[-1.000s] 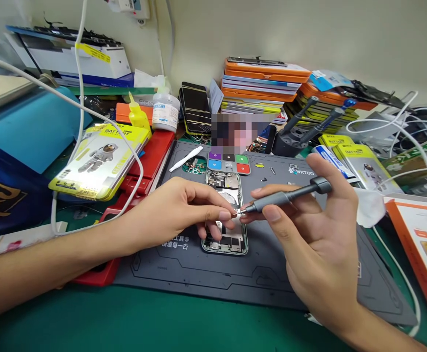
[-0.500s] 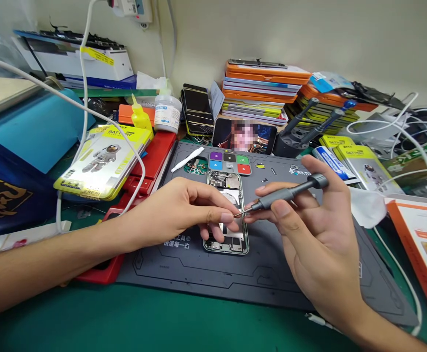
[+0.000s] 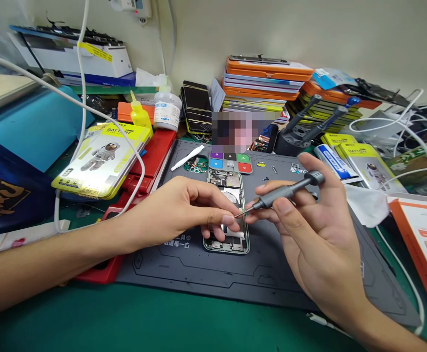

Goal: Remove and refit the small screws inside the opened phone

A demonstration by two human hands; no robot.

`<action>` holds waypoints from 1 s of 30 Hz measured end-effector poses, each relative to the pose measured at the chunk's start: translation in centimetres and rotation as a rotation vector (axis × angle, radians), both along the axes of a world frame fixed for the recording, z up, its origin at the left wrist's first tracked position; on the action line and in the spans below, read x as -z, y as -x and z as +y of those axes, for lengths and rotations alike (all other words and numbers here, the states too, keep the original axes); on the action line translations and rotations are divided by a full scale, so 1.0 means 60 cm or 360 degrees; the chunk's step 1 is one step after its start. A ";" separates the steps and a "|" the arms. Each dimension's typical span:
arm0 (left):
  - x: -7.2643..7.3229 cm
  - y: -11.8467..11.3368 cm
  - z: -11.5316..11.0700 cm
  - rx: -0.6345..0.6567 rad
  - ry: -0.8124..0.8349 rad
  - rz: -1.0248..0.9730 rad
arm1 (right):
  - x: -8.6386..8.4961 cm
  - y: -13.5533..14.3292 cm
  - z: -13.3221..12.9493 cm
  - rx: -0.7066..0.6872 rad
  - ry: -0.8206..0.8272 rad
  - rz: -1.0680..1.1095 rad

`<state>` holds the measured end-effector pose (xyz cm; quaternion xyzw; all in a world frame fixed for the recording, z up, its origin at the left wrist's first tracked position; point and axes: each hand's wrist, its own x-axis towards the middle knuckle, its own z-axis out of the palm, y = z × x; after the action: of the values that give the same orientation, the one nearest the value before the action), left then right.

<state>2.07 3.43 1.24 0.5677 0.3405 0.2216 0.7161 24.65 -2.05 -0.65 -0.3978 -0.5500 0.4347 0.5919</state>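
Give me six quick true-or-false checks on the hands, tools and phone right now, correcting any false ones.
1. The right hand holds a slim grey metal screwdriver, its tip at the left hand. True.
2. An opened rectangular phone with a metallic rim lies on the flat dark-grey mat. True.
3. The screwdriver lies on the mat. False: the right hand holds it.
4. A slim white plastic pry tool lies beyond the phone, to its left. True.
5. The phone's inside is fully covered. False: inner parts show.
6. The left hand holds the pry tool. False: it lies apart from both hands.

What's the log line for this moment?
left hand: fingers at tip of screwdriver | right hand: gripping screwdriver | opened phone: on grey mat, partly hidden by left hand
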 end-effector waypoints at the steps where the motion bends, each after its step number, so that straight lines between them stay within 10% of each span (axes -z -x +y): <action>1: 0.000 0.000 0.000 -0.0002 0.0000 0.0001 | -0.001 0.001 -0.001 0.0006 0.0010 0.0008; 30: -0.001 -0.003 0.001 -0.0030 0.0022 0.0020 | -0.012 0.012 -0.009 0.0159 0.0125 -0.0004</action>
<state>2.23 3.50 1.31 0.5608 0.3518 0.2224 0.7157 23.92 -2.61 0.07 -0.4484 -0.5126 0.4253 0.5961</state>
